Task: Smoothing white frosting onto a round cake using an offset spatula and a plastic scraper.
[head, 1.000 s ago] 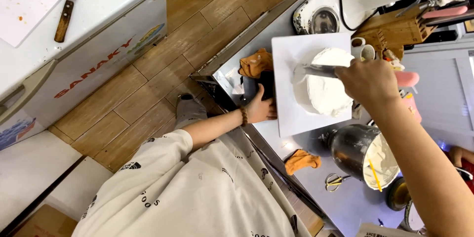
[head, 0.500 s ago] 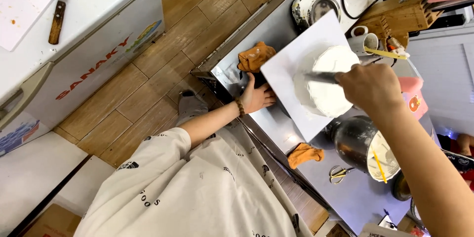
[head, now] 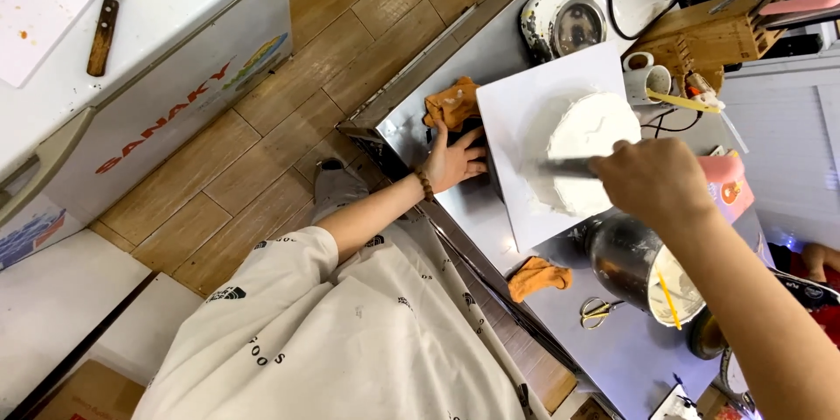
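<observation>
Our right hand (head: 656,184) keeps its grip on the spatula (head: 569,166) across the cake (head: 586,136), while our left hand (head: 451,160), spread, has apparently turned the board (head: 525,114).

A red label with a multicoloured emblem is seen on the white chest freezer (head: 188,79); a cardboard box (head: 83,389) is seen bottom left.

cake (head: 588,150): white frosting all over
board (head: 525,122) under the cake: plain white
cloths (head: 450,103): orange
counter (head: 612,354): grey, shiny steel
floor (head: 350,44): brown wood planks
shirt (head: 350,341): off-white with small dark marks
bracelet (head: 424,185): brown beads
knife handle (head: 101,38): brown
scissors (head: 598,311): pale handles
bowl (head: 626,249): dark, shiny metal
</observation>
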